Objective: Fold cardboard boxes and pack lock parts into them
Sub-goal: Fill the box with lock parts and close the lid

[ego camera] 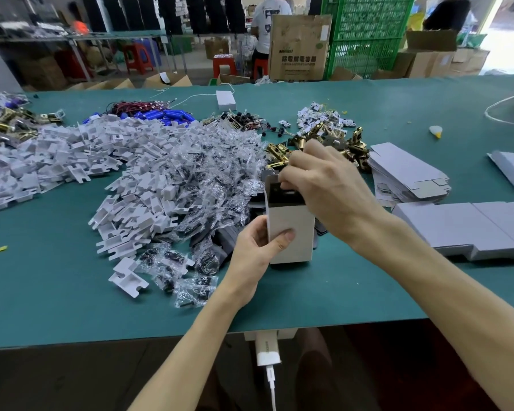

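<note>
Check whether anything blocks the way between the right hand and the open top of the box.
Nothing visible does. The right hand is at the open top of the white cardboard box, which the left hand grips upright. The top flap stands up clear at the far-left edge.

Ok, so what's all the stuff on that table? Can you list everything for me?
box: one, white, upright in the middle, top open
packing inserts: a big heap, white, left
clear bags: many, see-through with small dark parts, middle heap
brass latches: several, gold, behind the box
blue cylinders: several, blue, far side
wires: a bundle, red and black, beside the cylinders
flat box blanks: one stack, pale grey, right
table: one, green top
left hand: one, grips the box's lower side
right hand: one, fingers curled at the box's open top; what they hold is hidden
</note>
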{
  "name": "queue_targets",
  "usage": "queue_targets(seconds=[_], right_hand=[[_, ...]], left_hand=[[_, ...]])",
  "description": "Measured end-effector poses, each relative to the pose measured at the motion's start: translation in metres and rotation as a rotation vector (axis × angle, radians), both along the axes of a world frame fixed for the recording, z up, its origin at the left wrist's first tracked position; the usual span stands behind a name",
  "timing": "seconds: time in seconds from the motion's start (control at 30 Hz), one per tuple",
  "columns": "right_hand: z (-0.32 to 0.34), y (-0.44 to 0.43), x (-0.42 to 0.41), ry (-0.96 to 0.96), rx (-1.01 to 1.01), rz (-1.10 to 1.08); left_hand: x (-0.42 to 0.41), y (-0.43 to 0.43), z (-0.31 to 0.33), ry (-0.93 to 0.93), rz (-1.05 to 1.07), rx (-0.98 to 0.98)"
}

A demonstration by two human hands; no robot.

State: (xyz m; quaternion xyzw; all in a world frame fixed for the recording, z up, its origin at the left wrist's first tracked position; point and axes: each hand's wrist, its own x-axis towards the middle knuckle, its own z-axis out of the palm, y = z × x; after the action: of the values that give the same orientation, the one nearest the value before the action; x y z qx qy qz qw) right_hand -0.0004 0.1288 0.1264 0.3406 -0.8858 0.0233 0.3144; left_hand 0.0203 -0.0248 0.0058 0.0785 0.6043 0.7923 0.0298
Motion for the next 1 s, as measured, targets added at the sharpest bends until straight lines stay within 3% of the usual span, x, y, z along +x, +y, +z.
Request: queue_targets(seconds=[0.33, 0.53, 0.87, 1.0], right_hand=[[0.007, 0.000, 0.003, -0.020, 0.032, -0.044], [-0.002, -0.006, 0.005, -0.243, 0.132, -0.047], [0.002, -0.006, 0.000, -0.381, 0.252, -0.164], [-0.003, -0.003, -0.005, -0.551, 0.185, -0.209]], left_hand=[[-0.001, 0.000, 0.000, 0.002, 0.010, -0.005], [-0.001, 0.000, -0.003, 0.006, 0.004, -0.015], [-0.002, -0.001, -0.005, 0.010, -0.004, -0.023], [-0.002, -0.001, -0.005, 0.009, -0.006, -0.030]])
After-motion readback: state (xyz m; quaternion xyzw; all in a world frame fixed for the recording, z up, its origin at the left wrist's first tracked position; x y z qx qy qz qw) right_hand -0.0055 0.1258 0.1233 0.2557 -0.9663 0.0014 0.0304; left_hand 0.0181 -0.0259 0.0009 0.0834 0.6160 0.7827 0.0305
